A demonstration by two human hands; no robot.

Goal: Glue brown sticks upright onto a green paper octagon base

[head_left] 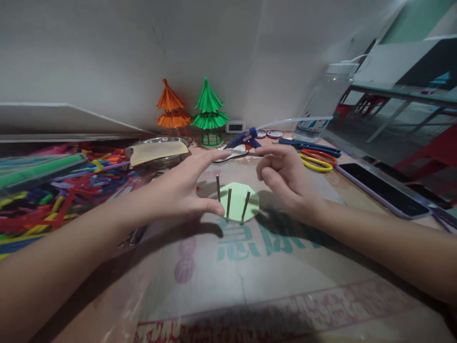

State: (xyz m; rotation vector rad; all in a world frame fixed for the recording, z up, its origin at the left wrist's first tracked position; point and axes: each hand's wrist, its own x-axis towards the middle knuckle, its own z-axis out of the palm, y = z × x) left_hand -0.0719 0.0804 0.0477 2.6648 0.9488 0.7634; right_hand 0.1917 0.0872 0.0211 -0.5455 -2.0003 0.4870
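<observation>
A flat sheet of brown cardboard printed with teal and red characters (pixel 250 267) spreads under both hands and runs out of the picture at the bottom edge. Left of the left hand lies a wide heap of coloured plastic straws (pixel 53 190), glossy and tangled, its far side cut off. Beyond the right hand stands a clear plastic water jug (pixel 323 102), blurred, and to the right of that hand lies a dark, flat smartphone (pixel 383 189). Beyond the left hand's fingertips sits a round metal bowl (pixel 157 143) with a pale yellow paper sheet (pixel 159 151) over it; what it holds is hidden. Further back stand an orange tiered straw pagoda (pixel 173 112) and a green tiered straw pagoda (pixel 209 113). A blue hot-glue gun (pixel 244 139) lies just beyond the hands, and yellow-and-red-handled scissors (pixel 317 161) lie behind the right hand.

The left hand (pixel 185 188) is spread open, gripping nothing, its thumb just beside the sticks. The right hand (pixel 285 176) is loosely curled and empty. Between them lies a pale green octagonal paper piece (pixel 238 202) with three thin brown wooden sticks (pixel 229 202) standing on it, one leaning.
</observation>
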